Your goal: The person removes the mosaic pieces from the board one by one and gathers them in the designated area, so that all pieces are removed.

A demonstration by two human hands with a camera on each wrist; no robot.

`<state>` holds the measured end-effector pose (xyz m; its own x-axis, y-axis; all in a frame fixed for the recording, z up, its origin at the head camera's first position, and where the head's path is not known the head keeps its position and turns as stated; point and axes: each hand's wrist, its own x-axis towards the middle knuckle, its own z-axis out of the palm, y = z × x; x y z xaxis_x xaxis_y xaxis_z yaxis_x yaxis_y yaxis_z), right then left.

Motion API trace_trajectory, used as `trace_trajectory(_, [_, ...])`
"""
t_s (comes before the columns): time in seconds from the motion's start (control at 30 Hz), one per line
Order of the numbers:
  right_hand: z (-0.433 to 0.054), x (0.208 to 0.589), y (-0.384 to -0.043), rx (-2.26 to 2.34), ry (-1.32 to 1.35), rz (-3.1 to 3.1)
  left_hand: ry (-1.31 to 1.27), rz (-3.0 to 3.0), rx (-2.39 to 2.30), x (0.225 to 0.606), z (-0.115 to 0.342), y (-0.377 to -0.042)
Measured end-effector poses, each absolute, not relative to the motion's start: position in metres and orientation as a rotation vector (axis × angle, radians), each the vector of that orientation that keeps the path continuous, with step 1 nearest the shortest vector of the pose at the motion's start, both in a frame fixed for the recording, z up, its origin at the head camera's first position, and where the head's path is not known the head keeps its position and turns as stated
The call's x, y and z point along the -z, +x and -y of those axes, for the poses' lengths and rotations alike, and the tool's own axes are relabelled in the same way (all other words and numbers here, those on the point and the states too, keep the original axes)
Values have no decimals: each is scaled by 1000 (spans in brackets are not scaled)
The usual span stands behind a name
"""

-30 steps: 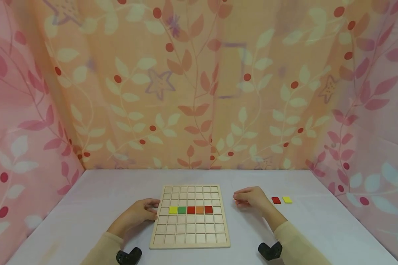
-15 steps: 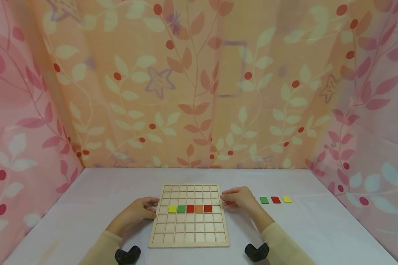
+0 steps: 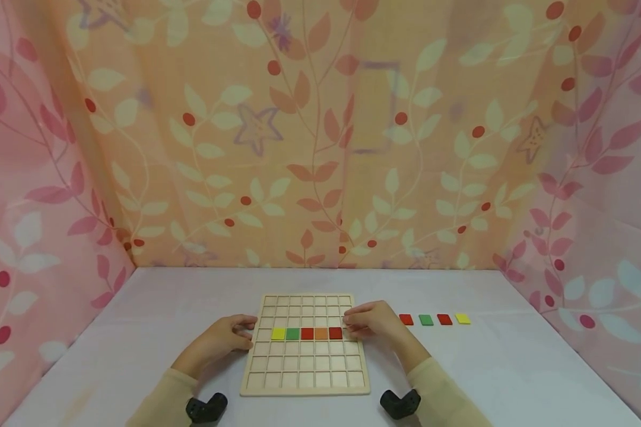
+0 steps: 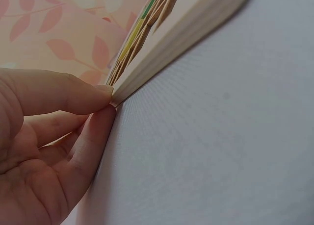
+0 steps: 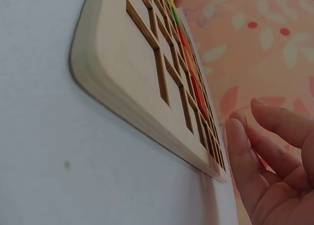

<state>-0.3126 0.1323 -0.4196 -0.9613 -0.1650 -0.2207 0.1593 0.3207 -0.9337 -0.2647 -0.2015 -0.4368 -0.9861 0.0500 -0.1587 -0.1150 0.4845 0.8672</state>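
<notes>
A wooden grid board (image 3: 308, 382) lies on the table with one row of square tiles set in it: yellow (image 3: 278, 334), green (image 3: 292, 334), red (image 3: 307, 334), orange (image 3: 321, 334) and red (image 3: 335, 334). My left hand (image 3: 221, 339) holds the board's left edge; thumb and fingertip meet at that edge in the left wrist view. Over the right edge, level with the tile row, is my right hand (image 3: 376, 325), its fingers bent together. Between them a small red sliver of a tile (image 5: 263, 162) shows in the right wrist view; most of it is hidden.
Right of the right hand lie loose tiles in a line: red (image 3: 406, 319), green (image 3: 426, 320), red (image 3: 444, 319) and yellow (image 3: 463, 319). White cloth (image 3: 139, 308) covers the table. Patterned curtains (image 3: 320, 148) enclose the back and sides.
My right hand has moved left from beside the loose tiles to the board's right edge, uncovering a green and a red loose tile. The left hand keeps its place.
</notes>
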Motion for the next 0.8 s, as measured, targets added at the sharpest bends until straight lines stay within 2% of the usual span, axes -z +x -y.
trace_trajectory(0.27, [-135,424,-309,1697,-105,-2200,-33,-2555,-1513,435,200,-264])
trace_trajectory(0.8, [-128,425,-307,1636,-98,-2217,-25,-2566,-1504,436,202,-267])
